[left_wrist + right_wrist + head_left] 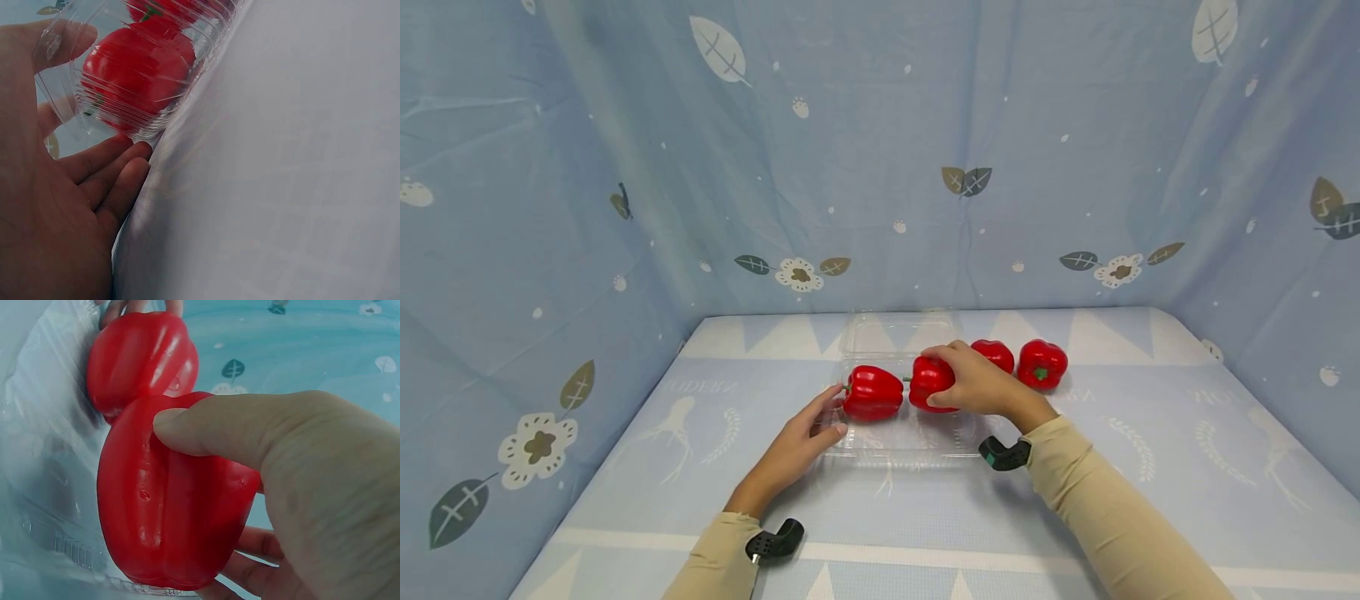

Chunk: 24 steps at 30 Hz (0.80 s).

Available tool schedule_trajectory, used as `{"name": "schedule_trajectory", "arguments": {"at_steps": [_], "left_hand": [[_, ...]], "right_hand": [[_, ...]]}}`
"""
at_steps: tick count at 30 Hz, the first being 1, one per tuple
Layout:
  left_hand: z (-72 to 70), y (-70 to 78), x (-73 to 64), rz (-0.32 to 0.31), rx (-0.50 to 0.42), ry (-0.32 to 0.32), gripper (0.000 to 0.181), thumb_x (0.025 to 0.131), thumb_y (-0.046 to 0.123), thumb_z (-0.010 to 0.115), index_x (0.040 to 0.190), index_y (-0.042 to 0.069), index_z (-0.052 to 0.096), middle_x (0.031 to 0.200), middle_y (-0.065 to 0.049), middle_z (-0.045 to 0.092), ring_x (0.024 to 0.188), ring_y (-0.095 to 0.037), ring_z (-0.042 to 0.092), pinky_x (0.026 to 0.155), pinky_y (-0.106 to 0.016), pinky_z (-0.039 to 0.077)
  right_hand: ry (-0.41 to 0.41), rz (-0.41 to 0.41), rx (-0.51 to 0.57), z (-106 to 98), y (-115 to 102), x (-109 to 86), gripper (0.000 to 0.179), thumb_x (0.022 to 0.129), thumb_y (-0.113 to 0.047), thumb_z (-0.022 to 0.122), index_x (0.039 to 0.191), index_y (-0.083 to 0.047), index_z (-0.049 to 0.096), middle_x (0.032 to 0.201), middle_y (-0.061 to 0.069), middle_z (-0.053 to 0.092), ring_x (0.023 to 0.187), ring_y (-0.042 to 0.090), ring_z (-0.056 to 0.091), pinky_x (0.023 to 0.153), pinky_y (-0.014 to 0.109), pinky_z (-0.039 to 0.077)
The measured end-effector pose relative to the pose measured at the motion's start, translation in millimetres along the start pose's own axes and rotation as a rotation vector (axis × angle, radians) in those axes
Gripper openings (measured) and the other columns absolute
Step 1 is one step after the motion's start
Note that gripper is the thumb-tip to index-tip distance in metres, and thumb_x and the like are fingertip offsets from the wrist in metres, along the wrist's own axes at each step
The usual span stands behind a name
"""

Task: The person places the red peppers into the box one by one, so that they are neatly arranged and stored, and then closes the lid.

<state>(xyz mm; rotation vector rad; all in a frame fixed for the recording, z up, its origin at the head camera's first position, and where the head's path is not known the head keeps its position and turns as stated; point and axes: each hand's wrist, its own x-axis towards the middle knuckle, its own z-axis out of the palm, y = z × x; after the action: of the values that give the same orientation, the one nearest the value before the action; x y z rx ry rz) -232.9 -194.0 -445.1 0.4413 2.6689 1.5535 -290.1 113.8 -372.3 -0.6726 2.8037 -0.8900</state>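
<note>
Ease the pepper (928,385) your right hand (976,380) grips at the clear box's (895,437) right half down gently, left hand (801,435) loosely spread at its left end, minding the neighbouring pepper (872,393) crowding the left, with two loose peppers (1042,364) to the right and the lid (898,335) lying on the far side.

A pale patterned tablecloth (895,508) bears an open clear container (898,440) and two red peppers (1042,360).
</note>
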Motion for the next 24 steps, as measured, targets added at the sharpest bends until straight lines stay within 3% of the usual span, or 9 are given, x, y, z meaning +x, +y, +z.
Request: {"name": "schedule_trajectory", "arguments": {"at_steps": [24], "left_hand": [[0.2, 0.5, -0.5, 0.008, -0.016, -0.004, 0.064, 0.098, 0.025, 0.065, 0.156, 0.021, 0.038, 0.144, -0.012, 0.053, 0.133, -0.031, 0.05, 0.111, -0.052, 0.037]], "right_hand": [[-0.01, 0.028, -0.073, 5.5, 1.7, 1.3, 0.073, 0.079, -0.027, 0.086, 0.145, -0.026, 0.054, 0.135, 0.009, 0.049, 0.121, 0.029, 0.05, 0.088, 0.049, 0.056]]}}
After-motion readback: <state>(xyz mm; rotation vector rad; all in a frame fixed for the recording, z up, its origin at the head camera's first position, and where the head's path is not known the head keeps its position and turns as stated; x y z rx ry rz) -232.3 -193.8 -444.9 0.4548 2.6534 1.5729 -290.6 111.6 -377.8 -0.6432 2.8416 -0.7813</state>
